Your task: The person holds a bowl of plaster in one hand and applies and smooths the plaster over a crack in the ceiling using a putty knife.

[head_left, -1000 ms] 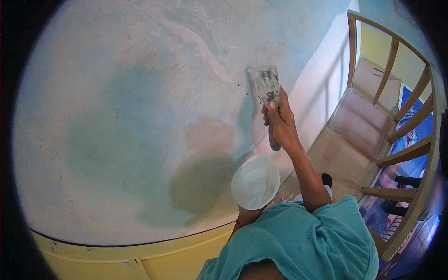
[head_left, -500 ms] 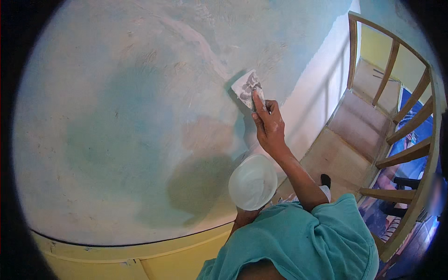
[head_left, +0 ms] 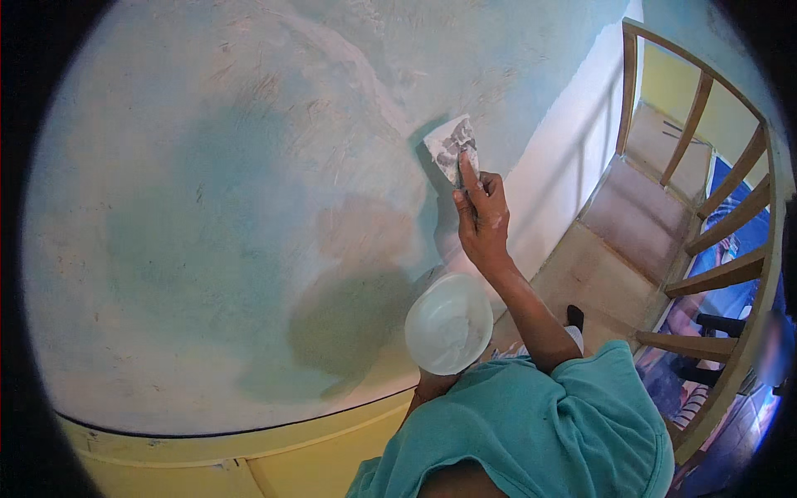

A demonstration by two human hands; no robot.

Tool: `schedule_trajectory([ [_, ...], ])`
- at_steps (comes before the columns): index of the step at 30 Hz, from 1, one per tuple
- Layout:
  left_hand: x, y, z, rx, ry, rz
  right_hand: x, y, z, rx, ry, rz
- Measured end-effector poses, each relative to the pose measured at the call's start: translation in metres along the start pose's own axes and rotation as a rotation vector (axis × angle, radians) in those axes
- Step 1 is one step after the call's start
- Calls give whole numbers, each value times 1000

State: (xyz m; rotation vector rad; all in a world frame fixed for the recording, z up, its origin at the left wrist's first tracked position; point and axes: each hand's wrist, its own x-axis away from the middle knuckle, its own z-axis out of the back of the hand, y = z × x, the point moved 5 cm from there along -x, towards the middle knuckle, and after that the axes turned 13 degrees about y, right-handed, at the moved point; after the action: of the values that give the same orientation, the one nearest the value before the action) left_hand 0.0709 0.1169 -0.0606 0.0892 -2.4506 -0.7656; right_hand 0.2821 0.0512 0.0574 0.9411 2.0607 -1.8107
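My right hand (head_left: 484,217) is closed round a putty knife (head_left: 453,148), its index finger stretched along the blade. Whitish-grey filler smears the flat blade and my fingers. The blade is close to the painted wall (head_left: 207,207), at the lower end of a pale filler streak (head_left: 353,66); whether it touches the surface I cannot tell. Below, in front of my body, a translucent white plastic bowl (head_left: 444,319) with pale filler inside is held up on my left hand (head_left: 438,383). The bowl hides that hand's fingers; only the part near the wrist shows.
A wooden railing (head_left: 697,124) with upright bars curves along the right. Between it and the wall runs a walkway of brownish tiles (head_left: 610,266). A yellow ledge (head_left: 315,432) borders the wall's bottom. Beyond the railing lies a blue patterned surface (head_left: 730,207).
My right hand has shifted the putty knife slightly right and up, and turned its blade a little. The bowl has hardly moved.
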Motion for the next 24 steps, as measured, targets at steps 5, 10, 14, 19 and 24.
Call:
schedule_trajectory([
  [5,-4,-3,7,-259,82,-55,5,0,-4,-6,13,41],
  [10,7,-3,7,-482,67,-221,9,0,-5,3,39,38],
  [14,2,-4,20,27,-4,44,11,-2,-8,0,49,25],
  [19,2,-4,20,56,-61,69,10,0,-7,21,57,-5],
  [24,2,-2,14,53,-175,106,9,-2,-6,39,54,-2],
])
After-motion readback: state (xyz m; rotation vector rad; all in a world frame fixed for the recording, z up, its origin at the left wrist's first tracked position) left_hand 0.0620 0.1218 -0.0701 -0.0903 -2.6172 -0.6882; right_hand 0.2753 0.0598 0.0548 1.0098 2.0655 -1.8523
